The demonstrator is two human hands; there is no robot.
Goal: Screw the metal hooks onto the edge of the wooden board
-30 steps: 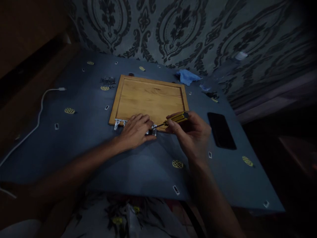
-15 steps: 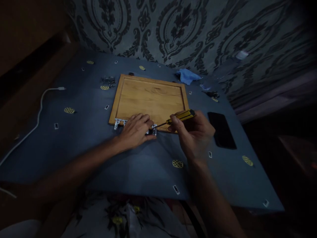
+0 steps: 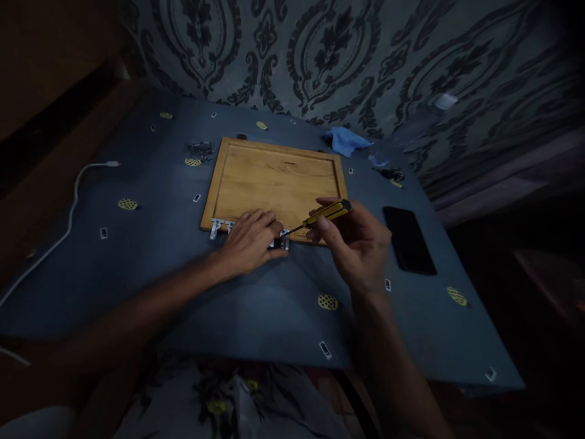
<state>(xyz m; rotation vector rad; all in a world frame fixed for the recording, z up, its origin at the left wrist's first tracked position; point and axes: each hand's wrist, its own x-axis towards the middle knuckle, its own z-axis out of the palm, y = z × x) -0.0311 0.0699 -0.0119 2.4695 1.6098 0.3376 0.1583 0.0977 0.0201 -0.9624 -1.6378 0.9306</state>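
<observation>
A framed wooden panel point(image 3: 281, 174) lies flat on the table, with silver metal hinges along its front edge. One hinge point(image 3: 214, 228) sits at the panel's front left corner. Closed over another hinge point(image 3: 284, 241), my left hand point(image 3: 251, 241) has its fingers on top and its thumb at the near side, hiding part of the metal. My right hand point(image 3: 359, 244) grips a yellow and black screwdriver point(image 3: 328, 213) by the handle. The screwdriver slants down to the left, its tip at the hinge beside my left fingers.
A black phone point(image 3: 409, 240) lies right of the panel. Small metal parts point(image 3: 200, 148) are at the left, and a white cable point(image 3: 75, 195) runs along that side. A blue cloth point(image 3: 346, 140), a clear bottle point(image 3: 425, 119) and a dark item point(image 3: 392, 175) are toward the patterned wall.
My right hand has shifted slightly left and its fingers have changed position around the screwdriver handle. The left hand and the panel stay in place.
</observation>
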